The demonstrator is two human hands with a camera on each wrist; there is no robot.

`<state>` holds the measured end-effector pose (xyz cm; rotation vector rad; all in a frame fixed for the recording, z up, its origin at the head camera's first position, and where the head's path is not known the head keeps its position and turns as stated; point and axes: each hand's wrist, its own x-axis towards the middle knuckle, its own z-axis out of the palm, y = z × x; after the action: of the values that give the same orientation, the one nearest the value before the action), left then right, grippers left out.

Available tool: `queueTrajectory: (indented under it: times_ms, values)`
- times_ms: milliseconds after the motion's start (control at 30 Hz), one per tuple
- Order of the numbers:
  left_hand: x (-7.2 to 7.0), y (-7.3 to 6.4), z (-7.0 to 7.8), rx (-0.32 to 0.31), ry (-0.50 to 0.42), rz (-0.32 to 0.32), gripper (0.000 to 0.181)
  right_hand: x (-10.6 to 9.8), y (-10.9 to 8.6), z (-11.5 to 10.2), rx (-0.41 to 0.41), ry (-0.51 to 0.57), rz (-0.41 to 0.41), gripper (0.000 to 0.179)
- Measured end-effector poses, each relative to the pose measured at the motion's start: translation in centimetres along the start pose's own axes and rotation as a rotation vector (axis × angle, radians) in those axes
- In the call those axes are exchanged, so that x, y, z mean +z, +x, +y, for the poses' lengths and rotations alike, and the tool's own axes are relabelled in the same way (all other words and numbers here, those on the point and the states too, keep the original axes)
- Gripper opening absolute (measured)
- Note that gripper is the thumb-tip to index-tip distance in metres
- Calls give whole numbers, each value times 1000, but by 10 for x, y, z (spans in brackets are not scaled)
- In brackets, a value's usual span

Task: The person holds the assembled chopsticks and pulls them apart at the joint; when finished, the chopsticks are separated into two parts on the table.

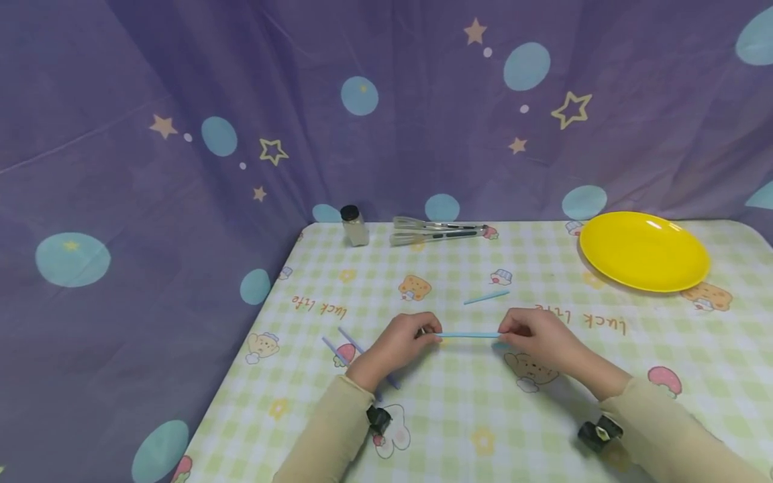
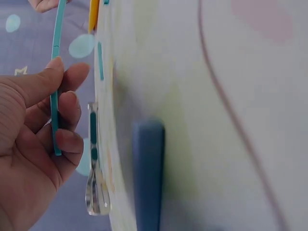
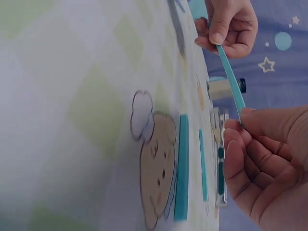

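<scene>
A thin, flat light-blue strip (image 1: 468, 334) is stretched level between both hands over the table. My left hand (image 1: 404, 342) pinches one end with thumb and fingers; in the left wrist view, the strip's tail (image 2: 54, 108) runs across the curled fingers. At the other end, my right hand (image 1: 540, 339) pinches the tip between thumb and index finger. Below the right hand lies another light-blue strip (image 3: 181, 168), mostly covered in the head view. A further light-blue strip (image 1: 486, 296) lies farther back. Purple-blue strips (image 1: 334, 350) lie beside and under the left forearm.
Metal tongs (image 1: 437, 232) lie at the table's back edge, with a black-capped jar (image 1: 354, 227) to their left. A yellow plate (image 1: 645, 252) sits at the back right. Checked cloth (image 1: 459, 416) covers the table; a patterned purple curtain (image 1: 417, 134) hangs behind.
</scene>
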<state>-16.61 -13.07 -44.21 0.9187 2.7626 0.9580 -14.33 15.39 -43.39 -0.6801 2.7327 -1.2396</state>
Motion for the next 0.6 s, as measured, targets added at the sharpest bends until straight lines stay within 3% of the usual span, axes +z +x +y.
queueTrajectory:
  times_ms: [467, 600]
  values:
    - [23, 20, 19, 17, -161, -72, 11, -15, -20, 17, 77, -14, 75, 11]
    - [28, 24, 27, 27, -186, -73, 13, -14, -22, 16, 58, -8, 60, 10]
